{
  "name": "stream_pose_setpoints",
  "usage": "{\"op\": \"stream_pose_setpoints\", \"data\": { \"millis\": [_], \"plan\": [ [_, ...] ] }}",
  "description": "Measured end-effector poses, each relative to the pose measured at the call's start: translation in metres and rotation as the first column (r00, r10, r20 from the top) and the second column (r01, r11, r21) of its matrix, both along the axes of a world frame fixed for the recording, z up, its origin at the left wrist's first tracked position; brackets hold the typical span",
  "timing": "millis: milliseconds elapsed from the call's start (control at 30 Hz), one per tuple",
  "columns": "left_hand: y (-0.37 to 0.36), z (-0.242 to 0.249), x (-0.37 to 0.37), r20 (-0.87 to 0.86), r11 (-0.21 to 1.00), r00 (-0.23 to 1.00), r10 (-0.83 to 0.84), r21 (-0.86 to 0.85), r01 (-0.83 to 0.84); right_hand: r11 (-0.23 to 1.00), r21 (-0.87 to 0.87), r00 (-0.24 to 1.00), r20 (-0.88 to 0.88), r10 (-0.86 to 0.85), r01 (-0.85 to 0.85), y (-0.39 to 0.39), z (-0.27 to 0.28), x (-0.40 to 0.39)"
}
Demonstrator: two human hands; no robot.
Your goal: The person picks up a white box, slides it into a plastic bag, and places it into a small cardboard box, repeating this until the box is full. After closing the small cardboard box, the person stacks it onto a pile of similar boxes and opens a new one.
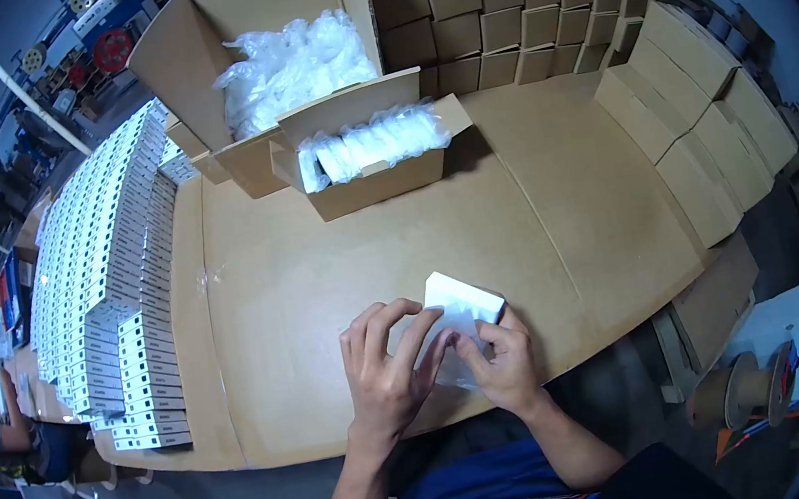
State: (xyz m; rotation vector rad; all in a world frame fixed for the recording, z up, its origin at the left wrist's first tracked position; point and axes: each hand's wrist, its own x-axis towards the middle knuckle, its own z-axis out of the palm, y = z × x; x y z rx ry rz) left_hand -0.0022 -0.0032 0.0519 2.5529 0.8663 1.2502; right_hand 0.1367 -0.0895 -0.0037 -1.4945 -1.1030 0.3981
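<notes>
A flat white box [463,297] is tilted up between my two hands above the front of the table. Clear plastic film [456,375], apparently a bag, lies against its lower part and hangs below it. My right hand [507,361] grips the box at its right side, with the thumb bent in over the plastic. From the left, my left hand [383,373] bends its fingers at the box's edge, and its thumb tip meets the plastic close to my right thumb. The exact pinch of the left fingertips is partly hidden.
An open carton [371,188] holds several bubble-wrapped items. Behind it, a larger carton [213,62] is full of bubble wrap [300,66]. White boxes [107,288] are stacked at left; brown cartons [686,126] stand right and back. A person [15,431] sits far left.
</notes>
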Motion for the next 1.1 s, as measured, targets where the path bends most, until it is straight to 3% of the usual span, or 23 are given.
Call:
{"op": "stream_pose_setpoints", "data": {
  "millis": [233,333,400,433,500,567,600,633,667,767,800,833,900,1067,1100],
  "plan": [
    [0.001,-0.006,0.0,-0.018,0.993,0.996,-0.084,-0.08,0.083,0.986,-0.162,0.998,-0.061,0.028,-0.038,-0.006,0.013,0.004],
    [0.005,-0.014,-0.006,-0.076,0.978,0.992,-0.102,-0.193,0.085,0.981,-0.103,0.985,0.044,0.168,-0.163,-0.007,0.011,0.012],
    [0.013,-0.014,-0.011,-0.09,0.952,0.987,-0.13,-0.289,0.099,0.953,-0.185,0.967,0.047,0.251,-0.238,-0.014,0.015,0.018],
    [0.014,-0.008,-0.012,0.007,0.851,0.997,-0.08,-0.52,0.072,0.935,-0.227,0.956,0.046,0.291,-0.274,-0.017,0.016,0.022],
    [0.013,0.009,-0.013,0.151,0.487,0.985,0.089,-0.869,0.089,0.933,-0.201,0.95,0.034,0.311,-0.299,-0.02,0.013,0.026],
    [0.022,-0.019,-0.019,0.519,0.482,0.843,0.144,-0.78,0.398,0.93,-0.223,0.953,0.014,0.303,-0.292,-0.024,0.013,0.027],
    [0.027,-0.035,-0.017,0.685,0.558,0.714,0.143,-0.652,0.513,0.94,-0.213,0.963,-0.035,0.265,-0.267,-0.024,0.012,0.026],
    [0.031,-0.046,-0.015,0.822,0.629,0.556,0.122,-0.498,0.598,0.949,-0.205,0.971,-0.084,0.226,-0.239,-0.024,0.01,0.024],
    [0.03,-0.053,-0.016,0.844,0.666,0.524,0.119,-0.459,0.588,0.958,-0.199,0.974,-0.132,0.184,-0.208,-0.024,0.008,0.022],
    [0.008,-0.053,-0.015,0.792,0.463,0.577,0.2,-0.595,0.657,0.987,-0.092,0.985,-0.128,0.117,-0.129,-0.018,-0.005,0.019],
    [0.004,-0.058,-0.022,0.713,0.242,0.659,0.238,-0.701,0.671,0.988,-0.098,0.988,-0.114,0.104,-0.116,-0.016,-0.008,0.02],
    [-0.004,-0.063,-0.022,0.709,0.222,0.67,0.221,-0.705,0.673,0.989,-0.106,0.99,-0.103,0.095,-0.105,-0.015,-0.011,0.019],
    [-0.003,-0.065,-0.02,0.561,0.341,0.828,0.014,-0.781,0.523,0.986,-0.123,0.991,-0.079,0.105,-0.114,-0.013,-0.011,0.018],
    [-0.005,-0.055,-0.01,0.54,0.429,0.837,0.093,-0.78,0.455,0.961,-0.086,0.961,0.065,0.269,-0.263,-0.011,-0.007,0.028],
    [-0.006,-0.056,-0.011,0.55,0.451,0.829,0.102,-0.768,0.454,0.965,-0.08,0.968,-0.018,0.25,-0.251,-0.014,-0.004,0.033]
  ]
}}
